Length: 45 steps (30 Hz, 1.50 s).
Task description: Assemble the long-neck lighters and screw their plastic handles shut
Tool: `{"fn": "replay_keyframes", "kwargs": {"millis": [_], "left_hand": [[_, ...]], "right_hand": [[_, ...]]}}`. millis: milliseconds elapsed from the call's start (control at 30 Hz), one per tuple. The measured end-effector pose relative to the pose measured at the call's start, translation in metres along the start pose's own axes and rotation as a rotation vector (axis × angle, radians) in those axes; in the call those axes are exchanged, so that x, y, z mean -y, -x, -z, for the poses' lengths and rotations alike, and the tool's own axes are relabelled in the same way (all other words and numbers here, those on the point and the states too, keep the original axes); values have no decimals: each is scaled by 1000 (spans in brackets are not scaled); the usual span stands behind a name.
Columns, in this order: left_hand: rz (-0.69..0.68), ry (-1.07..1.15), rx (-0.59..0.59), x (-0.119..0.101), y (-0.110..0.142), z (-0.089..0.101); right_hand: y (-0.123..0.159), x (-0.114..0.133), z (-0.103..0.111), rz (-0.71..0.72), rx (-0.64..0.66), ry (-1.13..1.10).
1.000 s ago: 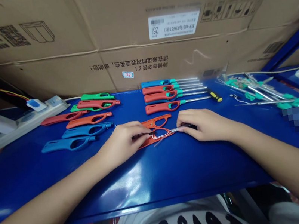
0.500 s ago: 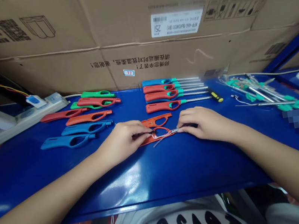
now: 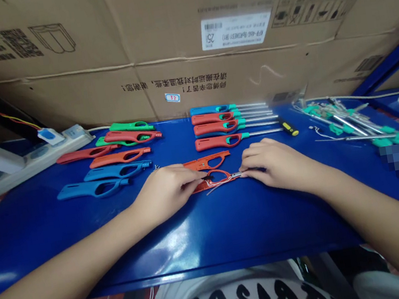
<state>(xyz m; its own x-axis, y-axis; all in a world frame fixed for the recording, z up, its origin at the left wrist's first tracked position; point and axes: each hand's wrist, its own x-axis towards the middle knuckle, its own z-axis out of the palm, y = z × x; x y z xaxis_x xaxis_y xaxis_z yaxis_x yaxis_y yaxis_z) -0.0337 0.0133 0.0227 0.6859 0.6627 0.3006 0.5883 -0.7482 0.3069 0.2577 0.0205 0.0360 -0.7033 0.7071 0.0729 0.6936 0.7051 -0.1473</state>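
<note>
My left hand (image 3: 165,187) is closed, pressing down on the left end of an open red lighter shell (image 3: 214,178) that lies on the blue table (image 3: 212,228). Thin white wires run inside the shell. My right hand (image 3: 273,162) pinches a metal tube assembly (image 3: 237,175) at the shell's right end. A second red shell half (image 3: 207,161) lies just behind, between my hands.
Loose red, blue and green shell halves (image 3: 110,158) lie at the left. Assembled lighters (image 3: 226,126) with metal tubes sit behind, beside a yellow-handled screwdriver (image 3: 287,127). Teal-tipped tube parts (image 3: 354,125) pile at the right. A power strip (image 3: 23,162) is far left; cardboard boxes (image 3: 183,46) stand behind.
Both hands stay on the red shell; my fingers have shifted slightly inward and the metal tube end has moved a little closer to the shell.
</note>
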Motion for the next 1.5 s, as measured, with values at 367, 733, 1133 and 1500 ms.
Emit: {"fn": "replay_keyframes", "kwargs": {"millis": [367, 733, 1133, 1500], "left_hand": [[5, -205, 134, -24, 2, 8], [36, -218, 207, -34, 9, 7], [-25, -43, 107, -20, 1, 6], [-32, 149, 91, -16, 2, -5]], "right_hand": [[1, 0, 2, -23, 12, 26], [0, 0, 4, -47, 44, 23], [6, 0, 13, -65, 28, -149], [-2, -9, -4, -262, 91, -496]]}}
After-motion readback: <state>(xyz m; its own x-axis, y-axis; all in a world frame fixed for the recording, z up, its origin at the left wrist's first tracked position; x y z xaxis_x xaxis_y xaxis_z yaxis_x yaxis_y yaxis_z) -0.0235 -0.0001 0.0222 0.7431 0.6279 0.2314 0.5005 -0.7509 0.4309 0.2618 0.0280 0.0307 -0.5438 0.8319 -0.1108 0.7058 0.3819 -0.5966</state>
